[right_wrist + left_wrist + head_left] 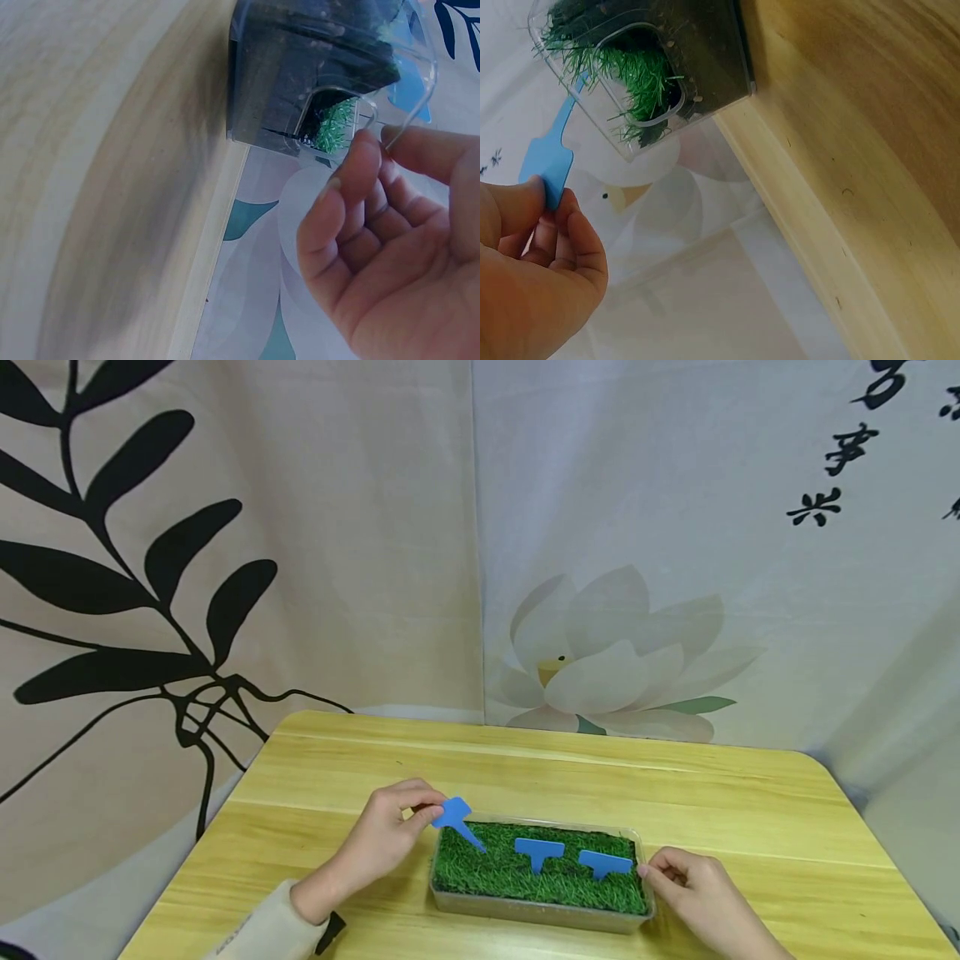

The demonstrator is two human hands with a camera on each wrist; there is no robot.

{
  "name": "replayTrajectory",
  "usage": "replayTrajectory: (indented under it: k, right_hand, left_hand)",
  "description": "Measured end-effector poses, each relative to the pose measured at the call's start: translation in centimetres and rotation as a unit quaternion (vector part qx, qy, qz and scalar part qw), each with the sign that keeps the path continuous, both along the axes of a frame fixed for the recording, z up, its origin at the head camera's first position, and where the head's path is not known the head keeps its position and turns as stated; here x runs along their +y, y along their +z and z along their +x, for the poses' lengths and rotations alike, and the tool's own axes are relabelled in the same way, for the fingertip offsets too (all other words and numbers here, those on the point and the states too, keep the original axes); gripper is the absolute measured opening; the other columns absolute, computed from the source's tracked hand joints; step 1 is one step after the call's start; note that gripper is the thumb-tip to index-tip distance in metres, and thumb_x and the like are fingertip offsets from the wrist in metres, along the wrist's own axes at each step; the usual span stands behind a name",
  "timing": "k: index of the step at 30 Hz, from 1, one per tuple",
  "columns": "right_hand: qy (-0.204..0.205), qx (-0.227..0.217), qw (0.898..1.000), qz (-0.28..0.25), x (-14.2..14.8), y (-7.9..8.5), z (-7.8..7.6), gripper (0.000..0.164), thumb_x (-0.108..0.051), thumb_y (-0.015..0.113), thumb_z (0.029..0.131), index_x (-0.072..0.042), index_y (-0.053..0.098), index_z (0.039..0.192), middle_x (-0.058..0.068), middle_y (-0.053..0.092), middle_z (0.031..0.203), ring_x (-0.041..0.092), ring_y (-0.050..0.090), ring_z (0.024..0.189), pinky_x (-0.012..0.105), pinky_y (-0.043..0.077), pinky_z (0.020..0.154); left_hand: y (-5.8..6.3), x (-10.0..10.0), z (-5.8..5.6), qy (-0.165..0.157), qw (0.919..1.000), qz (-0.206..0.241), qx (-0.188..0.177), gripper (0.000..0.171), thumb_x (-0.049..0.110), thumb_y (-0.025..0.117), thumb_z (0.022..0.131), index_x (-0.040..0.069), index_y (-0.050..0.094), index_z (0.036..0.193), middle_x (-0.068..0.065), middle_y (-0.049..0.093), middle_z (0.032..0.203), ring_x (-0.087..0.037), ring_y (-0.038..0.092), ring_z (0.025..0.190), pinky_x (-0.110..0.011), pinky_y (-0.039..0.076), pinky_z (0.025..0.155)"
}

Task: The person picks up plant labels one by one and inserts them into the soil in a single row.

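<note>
A clear plastic box (534, 914) with artificial green grass (495, 878) filling its top sits near the front of the table. My left hand (384, 833) pinches the wide head of a blue T-shaped plant label (453, 812) between thumb and fingers. That label slants, its pointed tip down at the grass near the box's left end. Two more blue plant labels, one in the middle (538, 850) and one toward the right (604, 863), stand in the grass. At the box's right end, my right hand (397, 232) pinches the clear rim (420, 105) between thumb and forefinger.
The light wooden table (360, 760) has rounded back corners and runs past the box on all sides. Behind it hangs a pale cloth backdrop (375, 568) printed with dark leaves, a lotus flower and black characters.
</note>
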State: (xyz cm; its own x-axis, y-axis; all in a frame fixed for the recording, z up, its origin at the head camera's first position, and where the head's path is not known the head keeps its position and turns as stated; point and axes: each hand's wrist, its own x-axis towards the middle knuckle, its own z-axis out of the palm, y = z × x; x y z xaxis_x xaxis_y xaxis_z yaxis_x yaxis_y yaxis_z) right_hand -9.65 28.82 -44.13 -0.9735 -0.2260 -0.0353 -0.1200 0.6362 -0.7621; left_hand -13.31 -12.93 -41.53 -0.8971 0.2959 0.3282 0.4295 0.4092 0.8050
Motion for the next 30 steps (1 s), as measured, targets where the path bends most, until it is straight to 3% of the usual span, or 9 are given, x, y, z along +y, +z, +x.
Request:
replayTrajectory:
  k: [15,30]
  right_hand:
    - [0.008,0.022,1.000,0.004,-0.05,-0.15,0.01,0.020,-0.019,0.068,0.104,-0.014,0.067,0.085,-0.007,0.054,0.067,0.003,0.042,0.057,0.024,0.039,0.053]
    - [0.007,0.022,1.000,0.005,0.05,-0.31,-0.05,0.019,-0.020,0.068,0.104,-0.015,0.067,0.085,-0.008,0.054,0.067,0.002,0.042,0.057,0.024,0.039,0.053]
  left_hand:
    - [-0.18,0.26,0.27,-0.032,0.9992,-0.011,-0.022,0.016,-0.001,0.073,0.095,0.008,0.081,0.105,0.006,0.074,0.099,-0.013,0.069,0.090,-0.031,0.059,0.081]
    - [-0.16,0.30,0.28,-0.064,0.9972,-0.038,-0.010,0.020,-0.005,0.071,0.094,0.003,0.080,0.110,0.006,0.073,0.100,-0.012,0.068,0.092,-0.027,0.059,0.085]
